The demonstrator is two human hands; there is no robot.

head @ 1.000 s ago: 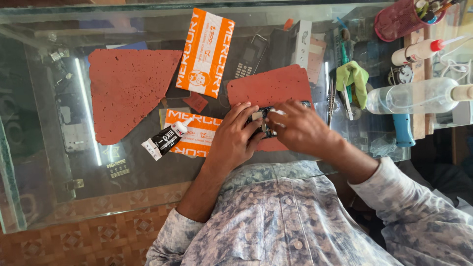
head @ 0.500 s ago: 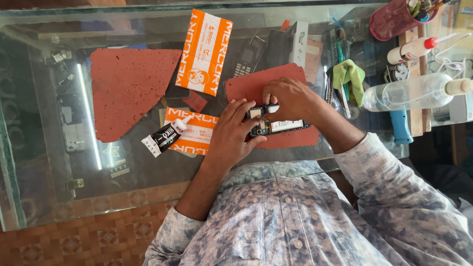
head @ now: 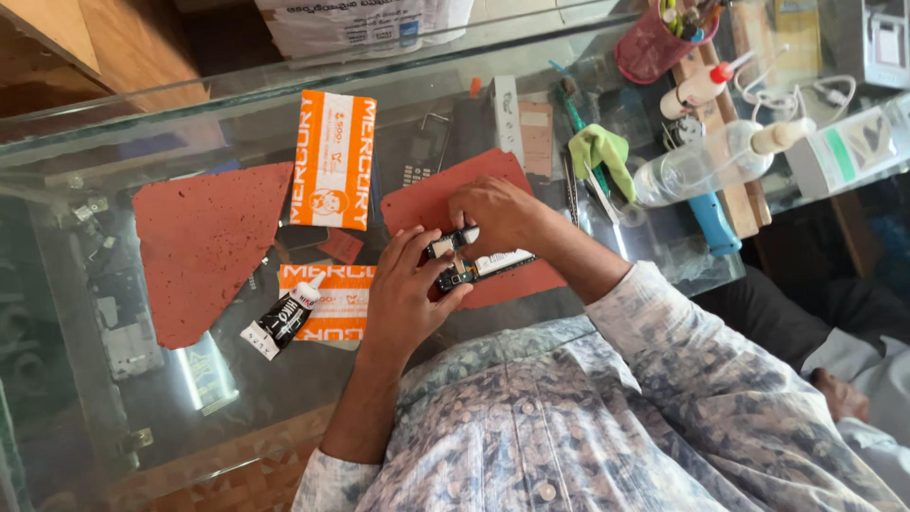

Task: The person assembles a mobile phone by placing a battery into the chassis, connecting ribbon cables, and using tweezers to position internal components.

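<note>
Small circuit board clamped in left hand grip; right hand grip pinches its top edge

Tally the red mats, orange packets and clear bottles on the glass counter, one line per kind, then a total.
Red mats: 2
Orange packets: 2
Clear bottles: 2
Total: 6

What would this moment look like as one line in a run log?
left hand: steadies small circuit board | right hand: fingers on board's top | under: red mat | nearby: black glue tube
</note>
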